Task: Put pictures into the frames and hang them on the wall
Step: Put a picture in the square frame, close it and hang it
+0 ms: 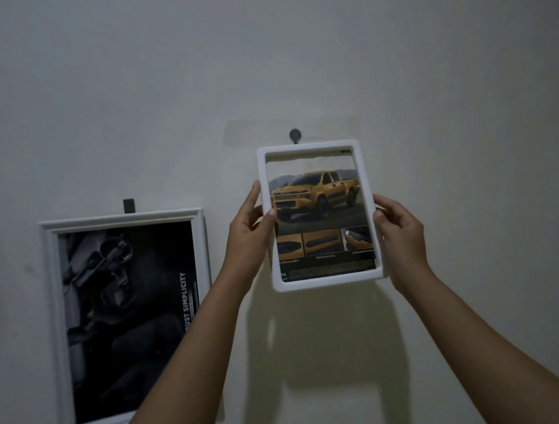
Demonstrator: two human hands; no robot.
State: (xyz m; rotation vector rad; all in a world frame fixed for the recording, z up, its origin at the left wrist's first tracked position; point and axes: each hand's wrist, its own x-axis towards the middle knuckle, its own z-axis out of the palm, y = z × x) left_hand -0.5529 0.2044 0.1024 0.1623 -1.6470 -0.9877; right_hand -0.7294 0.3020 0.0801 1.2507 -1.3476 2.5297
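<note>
Done hanging big frame [58, 332], left; pinching small frame [328, 280] in left grip [249, 228] and right grip [400, 231], likely not on hook [295, 135] yet.

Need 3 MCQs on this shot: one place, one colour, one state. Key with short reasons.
1. Where is the round hook relative to the small frame?
A) just above its top edge
B) below it
C) to its left

2. What colour is the truck pictured in the small frame?
A) red
B) yellow
C) blue

3. How is the small frame held?
A) by one hand
B) by no hand
C) by both hands, one on each side edge

Key:
1 A: the round hook shows just over the top rim.
2 B: the truck's body is yellow.
3 C: the left hand pinches the left edge and the right hand the right edge.
</note>
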